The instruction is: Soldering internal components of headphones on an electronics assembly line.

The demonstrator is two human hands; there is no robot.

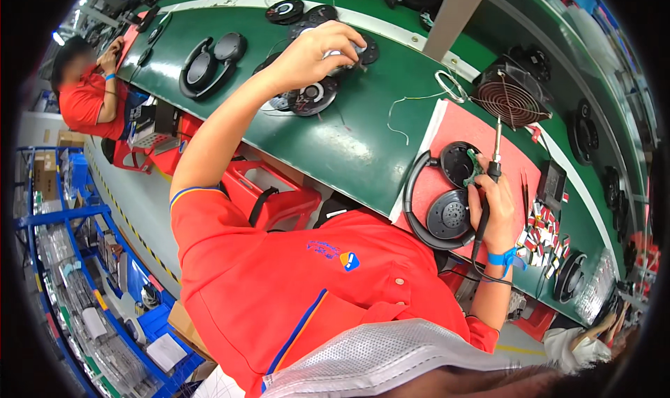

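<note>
Holding a soldering iron (495,170) in my right hand (497,206), I have my fingers closed around its dark handle, with the metal tip pointing to the far side and the cord trailing down toward the near edge. My right hand is over the right part of a pair of black headphones (449,213), which lies on a pink mat (450,129) on the right side of the green table (363,143). A small green circuit board (475,165) shows at the far ear cup, just beside my fingers; I cannot tell whether they touch it.

My left hand (317,53) is stretched out to the far left of the mat, fingers curled down over a cluster of round black discs (314,96). Something pale shows by my fingertips, but I cannot tell whether they grip it.

Beyond the mat, at the far right, stands a fan (509,101) with a brown round grille. To the right of my right hand lie tweezers (525,192), a black box (552,182) and a heap of small red-and-white pieces (544,237). Another pair of headphones (202,70) lies at the left, and a co-worker in red (91,98) sits farther left.
</note>
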